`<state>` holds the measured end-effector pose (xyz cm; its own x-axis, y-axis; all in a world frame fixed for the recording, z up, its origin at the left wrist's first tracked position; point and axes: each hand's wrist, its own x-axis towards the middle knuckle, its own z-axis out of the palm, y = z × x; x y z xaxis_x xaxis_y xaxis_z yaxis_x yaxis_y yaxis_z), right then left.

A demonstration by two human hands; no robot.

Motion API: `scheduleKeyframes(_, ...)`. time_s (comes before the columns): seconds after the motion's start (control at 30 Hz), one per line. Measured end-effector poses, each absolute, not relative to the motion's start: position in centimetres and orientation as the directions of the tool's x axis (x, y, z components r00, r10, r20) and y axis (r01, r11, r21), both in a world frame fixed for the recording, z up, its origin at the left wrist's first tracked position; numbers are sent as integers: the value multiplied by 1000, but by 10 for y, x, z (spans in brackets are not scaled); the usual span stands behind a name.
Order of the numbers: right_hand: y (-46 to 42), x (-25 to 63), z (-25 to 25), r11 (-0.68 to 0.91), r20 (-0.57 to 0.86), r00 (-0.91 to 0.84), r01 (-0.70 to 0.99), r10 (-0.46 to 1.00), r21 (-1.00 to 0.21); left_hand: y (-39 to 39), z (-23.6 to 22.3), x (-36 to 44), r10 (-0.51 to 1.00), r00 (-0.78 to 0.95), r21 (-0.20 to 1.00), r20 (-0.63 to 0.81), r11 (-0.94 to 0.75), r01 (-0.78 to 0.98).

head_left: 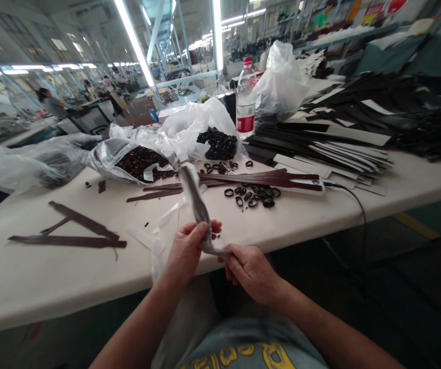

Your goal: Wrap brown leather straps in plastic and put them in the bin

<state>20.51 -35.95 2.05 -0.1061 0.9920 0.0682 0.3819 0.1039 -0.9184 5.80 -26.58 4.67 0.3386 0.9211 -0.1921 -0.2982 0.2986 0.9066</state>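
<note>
A dark strap (195, 197), smeared by motion, stands up slantwise from my hands over the table edge. My left hand (185, 251) is closed around its lower part, thumb on top. At the strap's bent lower end, my right hand (252, 272) pinches it between thumb and fingers. Beyond my hands lies a stack of brown straps (259, 178), with several black rings (259, 196) scattered in front of it. On the left, loose brown strips (78, 220) rest on the cream tabletop (101, 279).
Plastic bags hold small dark brown pieces (139, 161) and black pieces (217, 143). A red-capped bottle (245, 100) stands behind them. Black and white strips (324, 148) pile up at the right. A cable (353, 192) hangs over the table edge. People work in the background.
</note>
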Motion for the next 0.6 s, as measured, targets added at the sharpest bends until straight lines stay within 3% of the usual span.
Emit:
scheduleKeyframes(0.1, -355, 208, 25, 149, 112, -112, 424, 987, -893, -279, 41, 54, 885, 411, 933, -219, 313, -178)
scheduleKeyframes(0.27, -360, 211, 15, 70, 21, -130, 382, 991, -921, -274, 41, 47, 977, 209, 938, -39, 108, -330)
scheduleKeyframes(0.4, -365, 210, 11, 32, 9, -73, 327, 997, -945, -279, 33, 49, 955, 286, 951, -85, 164, -264)
scheduleKeyframes(0.6, -358, 207, 25, 115, 106, -46, 321, 993, -940, -294, 31, 60, 930, 366, 972, -46, 126, -198)
